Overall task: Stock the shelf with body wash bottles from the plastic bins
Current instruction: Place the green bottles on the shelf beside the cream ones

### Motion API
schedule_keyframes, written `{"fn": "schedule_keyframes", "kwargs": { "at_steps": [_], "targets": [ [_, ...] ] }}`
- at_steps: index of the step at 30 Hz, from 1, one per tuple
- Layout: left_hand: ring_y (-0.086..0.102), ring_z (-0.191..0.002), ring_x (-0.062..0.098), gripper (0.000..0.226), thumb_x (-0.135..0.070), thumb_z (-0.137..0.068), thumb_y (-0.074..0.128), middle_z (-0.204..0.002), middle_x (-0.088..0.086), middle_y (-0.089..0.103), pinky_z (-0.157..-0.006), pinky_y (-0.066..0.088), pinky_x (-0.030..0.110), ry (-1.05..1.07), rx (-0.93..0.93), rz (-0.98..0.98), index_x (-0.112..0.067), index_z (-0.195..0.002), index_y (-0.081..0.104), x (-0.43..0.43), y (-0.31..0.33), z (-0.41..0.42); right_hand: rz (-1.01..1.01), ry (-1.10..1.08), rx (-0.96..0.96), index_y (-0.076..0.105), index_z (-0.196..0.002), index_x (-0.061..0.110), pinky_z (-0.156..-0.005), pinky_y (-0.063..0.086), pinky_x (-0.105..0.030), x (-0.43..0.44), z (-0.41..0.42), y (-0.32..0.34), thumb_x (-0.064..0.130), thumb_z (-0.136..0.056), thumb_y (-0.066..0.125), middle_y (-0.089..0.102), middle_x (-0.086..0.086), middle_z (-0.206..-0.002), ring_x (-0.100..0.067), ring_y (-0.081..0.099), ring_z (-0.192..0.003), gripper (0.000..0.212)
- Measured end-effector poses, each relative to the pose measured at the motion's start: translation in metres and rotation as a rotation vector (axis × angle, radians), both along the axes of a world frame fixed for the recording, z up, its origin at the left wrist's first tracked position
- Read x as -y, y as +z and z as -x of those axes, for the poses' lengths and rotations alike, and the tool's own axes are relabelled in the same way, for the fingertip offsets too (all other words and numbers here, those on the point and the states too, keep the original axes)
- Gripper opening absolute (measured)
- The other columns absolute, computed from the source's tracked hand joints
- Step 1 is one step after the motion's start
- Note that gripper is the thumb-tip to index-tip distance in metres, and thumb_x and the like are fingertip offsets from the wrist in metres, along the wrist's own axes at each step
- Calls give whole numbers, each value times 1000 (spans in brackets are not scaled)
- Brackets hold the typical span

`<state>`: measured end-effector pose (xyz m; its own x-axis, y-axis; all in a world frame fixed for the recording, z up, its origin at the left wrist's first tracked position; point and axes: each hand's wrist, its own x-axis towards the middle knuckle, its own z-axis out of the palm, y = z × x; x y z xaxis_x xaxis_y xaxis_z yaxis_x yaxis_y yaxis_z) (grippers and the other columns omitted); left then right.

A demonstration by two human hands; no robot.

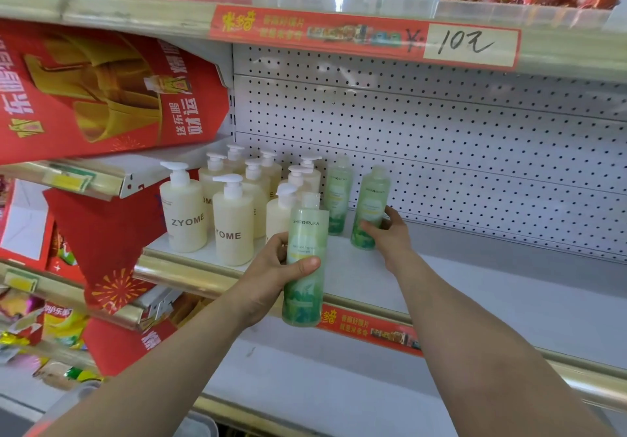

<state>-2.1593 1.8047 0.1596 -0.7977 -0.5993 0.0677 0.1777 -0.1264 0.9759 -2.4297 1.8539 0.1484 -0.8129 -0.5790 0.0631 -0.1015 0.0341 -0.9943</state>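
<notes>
My left hand (271,273) grips a green SHIROIRUKA body wash bottle (305,260) upright, in front of the shelf's gold front edge. My right hand (390,233) is wrapped around a second green bottle (369,206) that stands on the white shelf (475,287). A third green bottle (337,195) stands just left of it, near the pegboard back. Several cream ZYOME pump bottles (234,219) fill the shelf's left end.
Red gift boxes (101,90) lean on the neighbouring shelves at left, one close to the pump bottles. The upper shelf with a red price strip (363,34) hangs overhead. A lower white shelf (322,385) lies below my arms. White shelf surface stretches to the right of the green bottles.
</notes>
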Motion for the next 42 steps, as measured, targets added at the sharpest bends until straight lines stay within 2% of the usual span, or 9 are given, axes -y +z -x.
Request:
{"fn": "schedule_keyframes", "kwargs": {
  "at_steps": [3,15,21,25,29,34,36,39,42],
  "targets": [
    [68,-108,26,83,-33,-57,87,-117,11,68,-87,56,38,13,7,3,-15,-128,49,-3,2,-1,-58,-48,-42,51,-141,25,-93,51,-34,3,4,7,15,-80,81,66,0,-118,-21,63,-104,69],
    [68,-107,24,72,-24,-65,84,-117,9,67,-90,56,40,23,3,-12,-18,-127,50,-11,10,13,-121,-26,-29,59,-133,27,-104,49,-40,15,25,10,16,-80,81,71,-1,-117,-21,66,-108,58],
    [68,-108,25,76,-29,-62,86,-120,10,66,-94,55,47,14,9,2,-19,-129,50,-15,9,23,-144,-8,-57,58,-133,26,-99,51,-35,13,27,11,18,-80,81,71,-1,-116,-21,67,-106,58],
    [67,-108,27,82,-34,-57,86,-120,11,66,-94,54,48,15,7,8,-19,-129,49,-17,10,27,-172,-1,-80,58,-133,23,-87,48,-27,9,23,15,20,-83,79,70,-2,-114,-19,65,-100,55],
    [68,-107,26,67,-25,-68,82,-120,13,65,-88,57,44,22,6,18,-20,-127,50,-18,11,29,-209,-15,-94,56,-135,20,-82,44,-25,5,20,17,22,-82,79,70,-4,-115,-18,62,-96,58],
    [69,-104,24,66,-26,-67,82,-120,13,65,-90,57,43,49,10,24,-20,-125,51,-20,13,36,-177,-70,47,44,-145,12,-98,42,-26,-4,9,28,30,-83,80,57,-4,-134,-23,58,-119,75],
    [69,-104,24,73,-33,-63,87,-120,12,65,-91,57,45,64,21,44,-20,-125,51,-20,15,40,-139,-96,76,48,-140,12,-104,46,-33,-11,0,37,40,-83,78,58,-4,-132,-23,59,-115,71],
    [70,-102,26,81,-42,-54,89,-117,12,66,-89,57,48,86,35,37,-19,-123,53,-26,19,47,-33,12,135,63,-124,9,-92,57,-38,-27,-22,57,47,-84,75,69,-5,-119,-20,67,-102,56],
    [71,-97,26,76,-37,-59,92,-114,13,68,-85,59,47,111,29,18,-16,-122,56,-35,26,54,13,288,260,70,-113,8,-87,58,-37,-46,-49,81,53,-88,66,75,-7,-107,-21,72,-97,52]
  ]
}}
